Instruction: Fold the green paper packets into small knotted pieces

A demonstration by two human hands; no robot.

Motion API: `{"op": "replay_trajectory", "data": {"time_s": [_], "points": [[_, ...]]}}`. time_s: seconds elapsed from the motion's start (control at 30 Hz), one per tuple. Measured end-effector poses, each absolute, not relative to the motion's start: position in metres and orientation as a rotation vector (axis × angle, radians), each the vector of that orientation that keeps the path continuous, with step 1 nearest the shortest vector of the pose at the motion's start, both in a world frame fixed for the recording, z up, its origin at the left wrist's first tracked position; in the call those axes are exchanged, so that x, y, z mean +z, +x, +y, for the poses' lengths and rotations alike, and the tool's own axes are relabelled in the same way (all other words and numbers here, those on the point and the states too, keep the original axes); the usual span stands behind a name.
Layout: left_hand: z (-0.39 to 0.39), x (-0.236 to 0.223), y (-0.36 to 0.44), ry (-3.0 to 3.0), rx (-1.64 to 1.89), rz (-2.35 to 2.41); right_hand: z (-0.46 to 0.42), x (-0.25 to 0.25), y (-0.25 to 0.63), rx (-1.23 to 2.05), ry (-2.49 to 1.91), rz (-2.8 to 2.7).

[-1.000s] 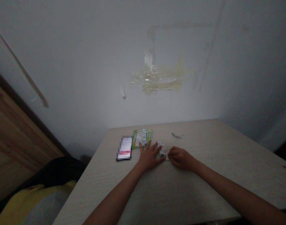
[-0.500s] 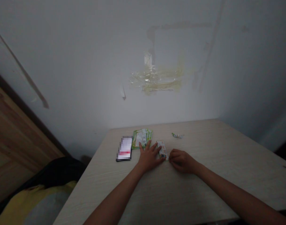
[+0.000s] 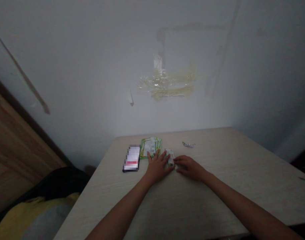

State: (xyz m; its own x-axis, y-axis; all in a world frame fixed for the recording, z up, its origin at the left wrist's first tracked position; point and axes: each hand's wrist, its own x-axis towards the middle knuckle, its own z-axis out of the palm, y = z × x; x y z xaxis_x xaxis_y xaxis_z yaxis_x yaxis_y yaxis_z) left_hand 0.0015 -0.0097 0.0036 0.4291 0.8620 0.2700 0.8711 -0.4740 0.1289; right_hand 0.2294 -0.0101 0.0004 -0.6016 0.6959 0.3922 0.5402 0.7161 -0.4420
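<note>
With fingers spread, my left hand [image 3: 156, 169] lies flat on the table; some fingertips touch the left edge of a small printed packet [image 3: 170, 156]. The packet is whitish with coloured print, and whether it is paper or foil I cannot tell. My right hand [image 3: 189, 167] is at the packet's right edge, fingers extended and touching it, thumb a little apart and lower. Just beyond my left fingertips lies a stack of green-and-white printed packets [image 3: 150, 147].
A phone [image 3: 132, 160] with a blurred-out screen lies left of the stack. A crumpled green-and-white scrap [image 3: 188, 145] sits toward the back of the pale wooden table [image 3: 217, 146]. The wall [image 3: 92, 83] with old tape [image 3: 164, 85] rises behind it. Yellow-and-grey cloth [image 3: 42, 216] is at lower left.
My right hand has moved left from pinching beside the packet's lower right corner to resting straighter fingers on its right edge. My left hand stays spread in place. The view shifts slightly.
</note>
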Motion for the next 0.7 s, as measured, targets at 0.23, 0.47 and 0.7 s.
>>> {"op": "replay_trajectory", "data": {"time_s": [0.23, 0.47, 0.7], "points": [[-0.0094, 0.0061, -0.0002, -2.678, -0.527, -1.531, -0.0080, -0.0023, 0.2302, 0.457, -0.960, -2.331], [-0.0114, 0.0108, -0.0037, -2.767, -0.593, -1.439, -0.0034, -0.0087, 0.2328, 0.531, -0.961, -2.289], [-0.0094, 0.0114, -0.0030, -2.774, -0.689, -1.482, -0.0021, -0.0081, 0.2341, 0.543, -0.941, -2.299]]}}
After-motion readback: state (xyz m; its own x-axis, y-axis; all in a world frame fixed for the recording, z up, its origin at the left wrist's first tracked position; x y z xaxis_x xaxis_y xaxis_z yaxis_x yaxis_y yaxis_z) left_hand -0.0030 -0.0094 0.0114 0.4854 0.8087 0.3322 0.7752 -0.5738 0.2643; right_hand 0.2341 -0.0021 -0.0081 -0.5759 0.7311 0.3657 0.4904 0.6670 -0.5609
